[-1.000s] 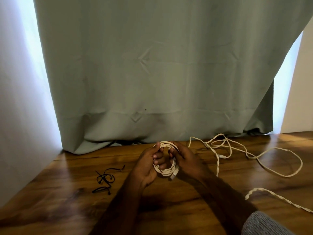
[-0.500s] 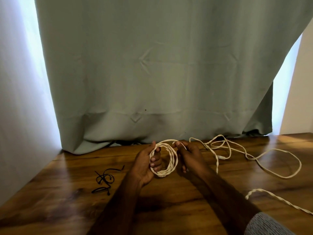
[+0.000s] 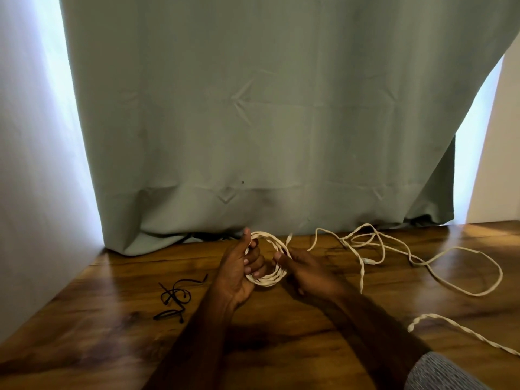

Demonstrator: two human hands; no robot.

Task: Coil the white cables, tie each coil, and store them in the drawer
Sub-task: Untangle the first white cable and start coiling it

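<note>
1. A tangle of black ties lies on the wooden surface, well left of the hands.
2. The left hand grips the left side of the white coil, fingers curled through the loop.
3. The right hand pinches the coil's right side.
4. Loose white cable sprawls to the right; another twisted white strand lies nearer the right edge.
</note>
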